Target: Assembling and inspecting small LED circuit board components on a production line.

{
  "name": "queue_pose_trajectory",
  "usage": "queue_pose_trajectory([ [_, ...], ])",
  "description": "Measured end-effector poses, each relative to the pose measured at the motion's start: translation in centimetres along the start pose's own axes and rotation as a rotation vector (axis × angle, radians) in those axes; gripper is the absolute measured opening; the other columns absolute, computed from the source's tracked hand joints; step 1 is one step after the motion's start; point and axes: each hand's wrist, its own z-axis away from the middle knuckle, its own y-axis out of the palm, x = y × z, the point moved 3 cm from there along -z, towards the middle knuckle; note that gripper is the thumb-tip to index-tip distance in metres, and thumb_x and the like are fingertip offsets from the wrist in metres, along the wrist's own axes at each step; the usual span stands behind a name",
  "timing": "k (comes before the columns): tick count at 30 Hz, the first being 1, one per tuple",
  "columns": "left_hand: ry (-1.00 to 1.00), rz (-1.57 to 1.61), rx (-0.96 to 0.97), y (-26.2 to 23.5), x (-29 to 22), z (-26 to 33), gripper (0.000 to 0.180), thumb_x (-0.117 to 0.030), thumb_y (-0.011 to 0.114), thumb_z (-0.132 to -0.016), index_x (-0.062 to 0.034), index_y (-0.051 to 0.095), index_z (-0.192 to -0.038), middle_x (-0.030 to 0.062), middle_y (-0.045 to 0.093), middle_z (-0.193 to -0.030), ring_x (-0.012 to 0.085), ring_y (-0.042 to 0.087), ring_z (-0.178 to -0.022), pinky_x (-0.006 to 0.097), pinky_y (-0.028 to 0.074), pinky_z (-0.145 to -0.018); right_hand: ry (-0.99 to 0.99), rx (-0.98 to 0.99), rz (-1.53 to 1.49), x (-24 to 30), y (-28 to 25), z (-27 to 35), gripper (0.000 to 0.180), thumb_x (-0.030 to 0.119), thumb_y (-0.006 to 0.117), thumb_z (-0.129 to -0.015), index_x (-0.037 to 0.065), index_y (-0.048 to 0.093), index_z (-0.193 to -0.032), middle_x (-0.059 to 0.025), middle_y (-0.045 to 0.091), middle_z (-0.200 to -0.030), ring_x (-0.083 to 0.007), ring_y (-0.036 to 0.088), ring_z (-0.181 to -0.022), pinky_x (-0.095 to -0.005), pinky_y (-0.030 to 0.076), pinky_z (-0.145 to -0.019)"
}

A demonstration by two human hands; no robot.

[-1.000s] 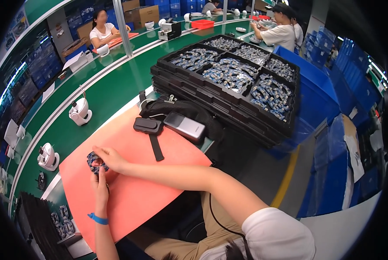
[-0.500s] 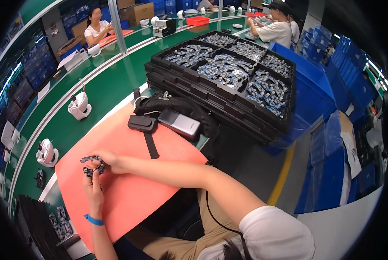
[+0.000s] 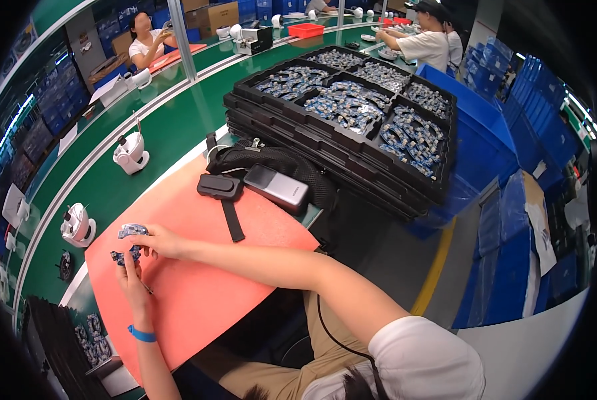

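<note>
Over the left part of the pink mat (image 3: 245,287), my two hands meet close together. Pinched in my right hand (image 3: 162,241) is a curved blue circuit board (image 3: 133,231) with small parts on its face. My left hand (image 3: 132,280), with a blue band at the wrist, grips a second small blue circuit board (image 3: 117,257) just below the first. Whether the two boards touch is too small to tell. Farther up the mat lie a black clip-like device (image 3: 219,187) with a strap and a grey-and-black power bank (image 3: 276,187).
Stacked black trays (image 3: 338,143) of blue circuit boards stand at the right, beside a blue bin (image 3: 478,127). White camera housings (image 3: 131,153) ride the green conveyor (image 3: 172,130). Black trays (image 3: 52,340) with boards stand at lower left. Co-workers sit farther along the line.
Both hands have shifted slightly left, and the boards have turned so the upper one shows its face. The white camera housings have moved a little right and away along the conveyor.
</note>
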Motion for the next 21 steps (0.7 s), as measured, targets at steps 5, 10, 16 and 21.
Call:
queue_pose_trajectory([
  [5, 0.024, 0.018, 0.020, -0.4, 0.6, -0.4, 0.024, -0.026, 0.047, -0.095, -0.0075, 0.055, -0.082, -0.0070, 0.043, -0.067, 0.0003, 0.029, -0.056, 0.019, 0.021, -0.048, 0.069, -0.020, -0.068, -1.7, -0.8, -0.9, 0.035, 0.038, 0.043, -0.095, 0.006, 0.054, -0.088, -0.0020, 0.054, -0.071, -0.0093, 0.052, -0.060, -0.0232, 0.044, -0.052],
  [10, 0.021, 0.056, -0.035, -0.2, 0.6, -0.4, 0.025, -0.026, 0.047, -0.095, -0.0094, 0.052, -0.078, -0.0073, 0.041, -0.064, 0.0000, 0.027, -0.053, 0.019, 0.019, -0.046, 0.067, -0.060, -0.172, -2.1, -1.3, -1.2, 0.030, 0.031, 0.039, -0.096, 0.006, 0.050, -0.084, -0.0041, 0.055, -0.072, -0.0111, 0.054, -0.061, -0.0246, 0.044, -0.052],
  [16, 0.015, 0.049, -0.030, -0.2, 0.5, -0.6, 0.027, -0.029, 0.046, -0.096, -0.0106, 0.050, -0.076, -0.0071, 0.039, -0.062, 0.0008, 0.027, -0.050, 0.020, 0.019, -0.044, 0.085, -0.102, -0.160, -2.7, -1.9, -1.5, 0.026, 0.030, 0.042, -0.094, 0.005, 0.046, -0.088, -0.0039, 0.053, -0.070, -0.0126, 0.053, -0.060, -0.0263, 0.044, -0.051],
  [21, -0.006, 0.026, 0.018, -0.2, 0.1, -0.4, 0.031, -0.033, 0.044, -0.096, -0.0103, 0.049, -0.076, -0.0065, 0.036, -0.059, 0.0019, 0.027, -0.050, 0.022, 0.019, -0.044, 0.047, -0.110, 0.079, 0.2, -0.7, 0.4, 0.031, 0.036, 0.053, -0.090, 0.006, 0.046, -0.086, -0.0029, 0.051, -0.067, -0.0082, 0.049, -0.059, -0.0231, 0.040, -0.049],
])
